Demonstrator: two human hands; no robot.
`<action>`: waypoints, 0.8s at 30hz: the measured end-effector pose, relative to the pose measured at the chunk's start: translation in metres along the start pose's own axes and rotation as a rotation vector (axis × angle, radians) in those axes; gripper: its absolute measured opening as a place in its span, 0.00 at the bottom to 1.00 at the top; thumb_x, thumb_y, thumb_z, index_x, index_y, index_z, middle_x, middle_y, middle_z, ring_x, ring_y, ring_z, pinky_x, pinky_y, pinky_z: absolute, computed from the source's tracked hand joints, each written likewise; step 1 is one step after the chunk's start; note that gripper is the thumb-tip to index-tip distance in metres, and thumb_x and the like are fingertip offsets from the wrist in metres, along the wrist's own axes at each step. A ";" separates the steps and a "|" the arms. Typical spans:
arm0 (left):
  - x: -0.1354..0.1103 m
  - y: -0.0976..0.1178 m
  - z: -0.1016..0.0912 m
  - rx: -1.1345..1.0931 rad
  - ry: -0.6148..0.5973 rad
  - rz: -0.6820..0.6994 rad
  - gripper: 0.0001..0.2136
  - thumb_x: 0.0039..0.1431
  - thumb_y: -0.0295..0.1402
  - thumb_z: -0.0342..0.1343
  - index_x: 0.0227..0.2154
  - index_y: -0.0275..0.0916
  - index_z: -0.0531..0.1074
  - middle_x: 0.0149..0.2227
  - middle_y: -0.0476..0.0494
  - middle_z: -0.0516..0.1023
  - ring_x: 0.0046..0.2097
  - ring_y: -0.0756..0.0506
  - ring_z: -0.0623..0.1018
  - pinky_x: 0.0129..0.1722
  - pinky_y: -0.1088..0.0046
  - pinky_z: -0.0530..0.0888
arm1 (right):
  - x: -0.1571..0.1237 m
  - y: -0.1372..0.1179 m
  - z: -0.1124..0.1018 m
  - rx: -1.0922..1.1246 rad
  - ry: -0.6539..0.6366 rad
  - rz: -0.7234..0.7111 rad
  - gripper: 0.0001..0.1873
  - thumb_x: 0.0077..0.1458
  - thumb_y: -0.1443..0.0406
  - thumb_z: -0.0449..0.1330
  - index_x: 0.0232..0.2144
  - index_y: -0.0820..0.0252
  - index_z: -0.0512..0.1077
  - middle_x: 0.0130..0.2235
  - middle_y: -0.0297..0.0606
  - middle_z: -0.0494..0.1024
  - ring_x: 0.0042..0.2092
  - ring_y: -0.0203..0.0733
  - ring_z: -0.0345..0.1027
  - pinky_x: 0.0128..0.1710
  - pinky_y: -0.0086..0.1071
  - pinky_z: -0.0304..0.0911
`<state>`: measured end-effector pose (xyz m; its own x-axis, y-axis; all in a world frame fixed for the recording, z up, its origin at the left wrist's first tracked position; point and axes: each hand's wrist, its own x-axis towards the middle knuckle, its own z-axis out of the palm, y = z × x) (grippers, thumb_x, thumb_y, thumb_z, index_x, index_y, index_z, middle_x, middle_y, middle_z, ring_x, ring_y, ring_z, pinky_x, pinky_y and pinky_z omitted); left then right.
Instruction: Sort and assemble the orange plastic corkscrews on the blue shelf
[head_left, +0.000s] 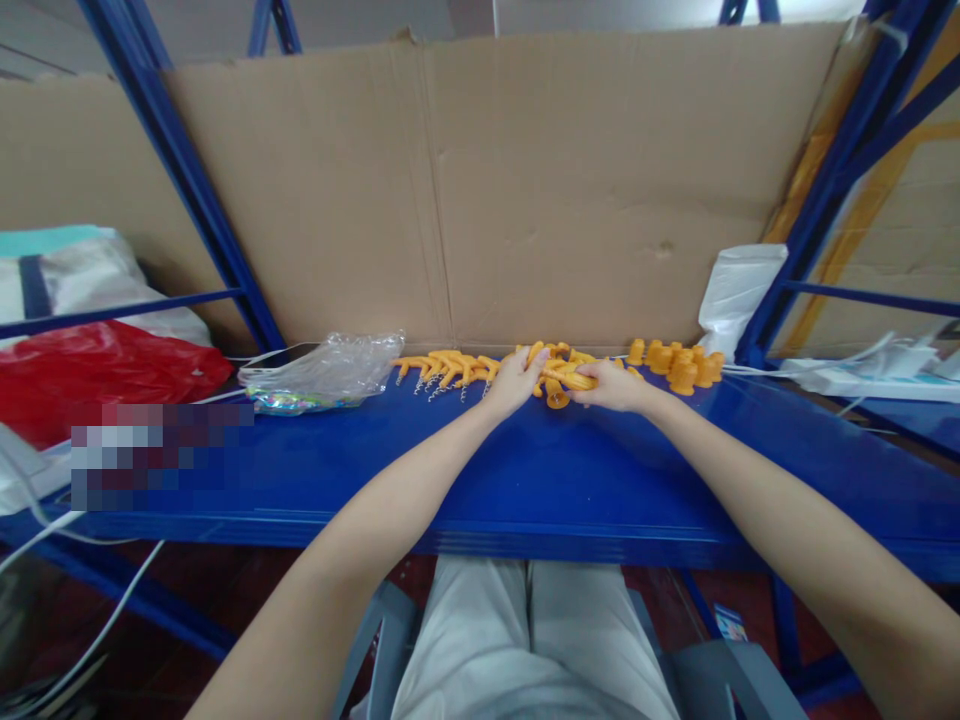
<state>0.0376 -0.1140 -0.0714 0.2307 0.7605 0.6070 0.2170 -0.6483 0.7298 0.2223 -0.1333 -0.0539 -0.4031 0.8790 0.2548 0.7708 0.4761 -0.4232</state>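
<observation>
Both my hands reach to the back of a blue metal shelf (480, 480). My left hand (516, 380) is closed on an orange plastic corkscrew handle (537, 354) in a heap of such pieces. My right hand (611, 384) pinches another orange handle piece (574, 379) from the same heap, close beside the left hand. A row of orange corkscrews (446, 368) with metal spirals lies to the left of my hands. Several orange caps (679, 366) stand in a cluster to the right.
A cardboard sheet (525, 180) backs the shelf. Clear plastic bags (326, 372) lie at the left, a red bag (90, 370) further left, a white bag (739, 285) and white cables (855, 370) at the right. Blue uprights (187, 170) frame the shelf.
</observation>
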 end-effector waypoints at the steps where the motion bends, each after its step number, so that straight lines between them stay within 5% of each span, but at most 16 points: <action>1: -0.001 0.002 0.000 0.014 0.015 0.002 0.21 0.61 0.52 0.48 0.24 0.40 0.60 0.20 0.53 0.60 0.25 0.51 0.64 0.26 0.75 0.62 | 0.000 0.000 -0.001 -0.046 0.015 -0.021 0.08 0.45 0.61 0.56 0.20 0.58 0.64 0.20 0.29 0.68 0.24 0.33 0.62 0.26 0.28 0.55; 4: -0.004 0.010 -0.001 0.072 0.031 0.003 0.19 0.62 0.48 0.49 0.23 0.40 0.59 0.21 0.52 0.62 0.26 0.50 0.65 0.28 0.75 0.62 | -0.003 -0.002 -0.006 -0.103 0.016 -0.048 0.10 0.44 0.61 0.57 0.18 0.58 0.64 0.19 0.28 0.67 0.23 0.33 0.60 0.25 0.28 0.53; 10: -0.013 0.033 -0.005 0.251 -0.049 0.055 0.14 0.63 0.40 0.51 0.25 0.41 0.61 0.22 0.54 0.62 0.27 0.50 0.66 0.31 0.75 0.62 | -0.009 -0.010 -0.012 0.103 -0.179 -0.008 0.09 0.45 0.59 0.59 0.22 0.59 0.70 0.23 0.30 0.74 0.26 0.35 0.67 0.28 0.29 0.59; 18: -0.014 0.043 -0.005 0.249 -0.011 0.042 0.12 0.63 0.34 0.53 0.24 0.41 0.60 0.21 0.54 0.62 0.28 0.50 0.67 0.32 0.75 0.60 | -0.005 -0.018 -0.006 -0.149 0.015 0.050 0.09 0.48 0.64 0.56 0.19 0.59 0.69 0.17 0.29 0.67 0.21 0.34 0.62 0.24 0.28 0.55; 24: -0.011 0.040 -0.005 0.215 0.041 0.011 0.14 0.63 0.34 0.52 0.23 0.41 0.57 0.20 0.54 0.60 0.28 0.49 0.66 0.31 0.75 0.60 | -0.003 -0.025 -0.005 -0.410 0.125 0.045 0.12 0.51 0.62 0.54 0.25 0.58 0.76 0.23 0.36 0.76 0.27 0.39 0.69 0.25 0.28 0.54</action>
<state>0.0393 -0.1477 -0.0473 0.1961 0.7513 0.6302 0.4128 -0.6462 0.6419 0.2067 -0.1474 -0.0399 -0.3213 0.8767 0.3580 0.9286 0.3659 -0.0625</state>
